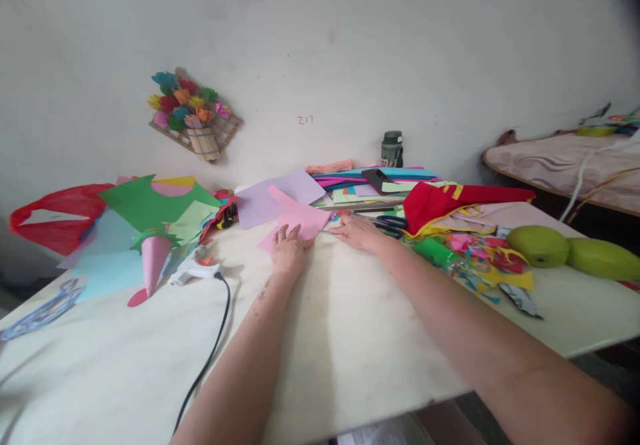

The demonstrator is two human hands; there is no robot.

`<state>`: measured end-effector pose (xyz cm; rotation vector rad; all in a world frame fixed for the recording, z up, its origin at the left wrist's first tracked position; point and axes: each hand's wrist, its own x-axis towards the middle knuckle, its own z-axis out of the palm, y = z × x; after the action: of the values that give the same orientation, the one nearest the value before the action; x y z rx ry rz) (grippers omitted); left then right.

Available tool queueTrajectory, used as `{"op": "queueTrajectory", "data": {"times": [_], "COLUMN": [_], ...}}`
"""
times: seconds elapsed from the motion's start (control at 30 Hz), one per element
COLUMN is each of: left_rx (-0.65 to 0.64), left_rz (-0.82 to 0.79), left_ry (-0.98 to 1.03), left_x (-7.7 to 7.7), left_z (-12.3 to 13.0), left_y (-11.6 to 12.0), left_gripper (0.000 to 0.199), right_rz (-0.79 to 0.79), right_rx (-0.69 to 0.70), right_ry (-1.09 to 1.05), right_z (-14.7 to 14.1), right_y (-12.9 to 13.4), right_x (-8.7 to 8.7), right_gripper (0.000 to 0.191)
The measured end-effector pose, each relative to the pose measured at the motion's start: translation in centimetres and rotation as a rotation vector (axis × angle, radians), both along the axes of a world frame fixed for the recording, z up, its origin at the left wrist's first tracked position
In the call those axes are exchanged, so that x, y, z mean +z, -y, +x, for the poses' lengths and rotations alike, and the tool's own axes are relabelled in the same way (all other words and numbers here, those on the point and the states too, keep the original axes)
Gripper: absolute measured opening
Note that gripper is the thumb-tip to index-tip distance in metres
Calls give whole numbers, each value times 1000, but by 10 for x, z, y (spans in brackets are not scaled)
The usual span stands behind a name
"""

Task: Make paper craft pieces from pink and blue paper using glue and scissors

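My left hand (pixel 290 251) lies on a sheet of pink paper (pixel 300 218), its fingers spread and bent a little over the lower part. The paper has an uneven outline, with a narrow strip rising at the top. Just right of it, my right hand (pixel 357 233) reaches low over the table, fingers stretched to the left by a small red and blue item (pixel 343 214). Whether its fingertips touch that item I cannot tell. Dark-handled scissors (pixel 393 225) lie directly beyond my right hand. A lilac sheet (pixel 280 195) is behind the pink paper.
Left: a pink paper cone (pixel 154 261) with green fringe, a white glue gun (pixel 195 271) with black cord, and coloured sheets (pixel 145 205). Right: red cloth (pixel 440 201), paper scraps (pixel 493 261), green fruits (pixel 537 246). A phone (pixel 376 179) and bottle (pixel 392 148) are at the back.
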<state>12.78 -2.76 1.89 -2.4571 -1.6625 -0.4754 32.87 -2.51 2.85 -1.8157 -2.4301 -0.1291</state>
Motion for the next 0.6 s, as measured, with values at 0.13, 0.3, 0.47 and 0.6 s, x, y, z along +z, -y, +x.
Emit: {"op": "queueTrajectory", "data": {"times": [0.13, 0.3, 0.47, 0.6], "left_rx": [2, 2, -2, -28], "left_rz": [-10, -27, -35, -26], "left_ry": [-7, -7, -18, -21], "left_x": [-2, -1, 0, 0], "left_z": [0, 0, 1, 2], "left_y": [-1, 0, 1, 4], "left_gripper": [31, 33, 35, 40], "right_rz": [8, 14, 28, 12], "right_rx": [-18, -33, -21, -36], "right_ry": [4, 9, 24, 26], "right_z": [-1, -2, -3, -4], "right_y": [0, 0, 2, 3], "right_x": [0, -1, 0, 0], "right_gripper": [34, 34, 34, 34]}}
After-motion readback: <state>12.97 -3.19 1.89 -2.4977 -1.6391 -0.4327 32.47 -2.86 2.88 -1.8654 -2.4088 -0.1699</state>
